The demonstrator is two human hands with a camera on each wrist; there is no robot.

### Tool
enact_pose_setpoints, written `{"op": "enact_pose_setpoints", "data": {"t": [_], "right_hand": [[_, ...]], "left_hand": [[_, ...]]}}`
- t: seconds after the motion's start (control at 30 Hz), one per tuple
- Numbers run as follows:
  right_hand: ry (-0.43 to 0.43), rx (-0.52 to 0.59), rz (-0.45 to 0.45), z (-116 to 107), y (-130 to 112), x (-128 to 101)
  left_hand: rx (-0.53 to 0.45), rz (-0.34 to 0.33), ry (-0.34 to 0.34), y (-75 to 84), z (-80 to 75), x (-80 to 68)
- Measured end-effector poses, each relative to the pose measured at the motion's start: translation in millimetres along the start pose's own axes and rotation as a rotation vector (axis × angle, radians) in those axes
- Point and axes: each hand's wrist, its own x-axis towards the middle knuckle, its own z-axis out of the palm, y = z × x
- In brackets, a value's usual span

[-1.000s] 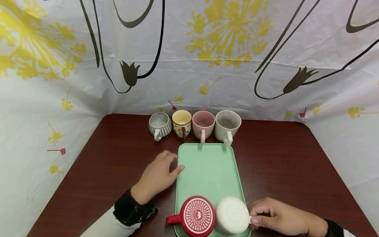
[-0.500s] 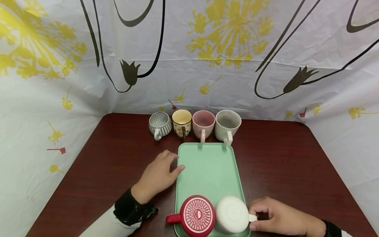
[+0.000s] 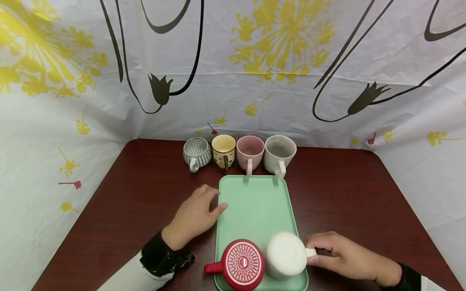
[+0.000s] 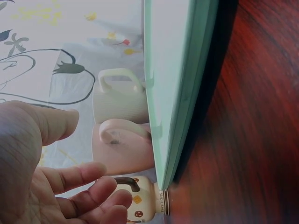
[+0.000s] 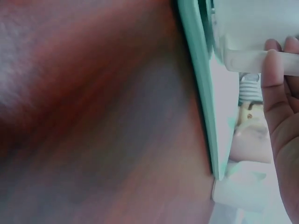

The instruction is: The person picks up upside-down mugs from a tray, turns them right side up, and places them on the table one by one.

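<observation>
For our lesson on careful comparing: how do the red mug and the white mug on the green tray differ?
The red mug has a patterned red and white base; the white mug is plain. The red mug's handle points left and nothing touches it; the white mug's handle points right, pinched by the right hand. Both sit upside down, side by side, at the near end of the tray.

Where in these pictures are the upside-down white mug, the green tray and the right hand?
white mug (image 3: 285, 254), head view, on its upturned base.
green tray (image 3: 255, 206), head view, on its bare floor.
right hand (image 3: 346, 256), head view, on the back of the hand.
</observation>
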Motion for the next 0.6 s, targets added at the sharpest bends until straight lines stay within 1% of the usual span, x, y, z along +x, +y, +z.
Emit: {"op": "enact_pose_setpoints", "data": {"t": [0.1,0.2,0.23,0.33,0.4,0.47,0.53,0.6], "right_hand": [[0.039,0.0,-0.019,-8.4,1.6,3.1],[0.073,0.005,0.006,-18.1,0.9,6.2],[0.088,0.008,0.023,-20.9,0.0,7.7],[0.133,0.04,0.125,-27.5,-4.0,11.8],[0.175,0.072,0.174,-29.0,-5.8,16.7],[0.217,0.131,0.2,-28.6,-5.1,22.5],[0.257,0.211,0.197,-26.6,-2.4,28.6],[0.292,0.323,0.21,-23.6,0.7,34.6]], "left_hand": [[0.0,0.006,0.004,-0.7,0.4,0.7],[0.003,0.007,0.006,-1.0,1.0,1.0],[0.004,0.006,0.006,-1.0,1.1,1.0],[0.006,0.0,0.001,-0.7,1.3,0.8],[0.007,-0.003,-0.003,-0.7,1.2,0.7],[0.009,-0.006,-0.007,-0.7,1.3,0.9],[0.012,-0.009,-0.01,-0.6,1.5,1.2],[0.013,-0.011,-0.012,-0.2,1.6,1.6]]}}
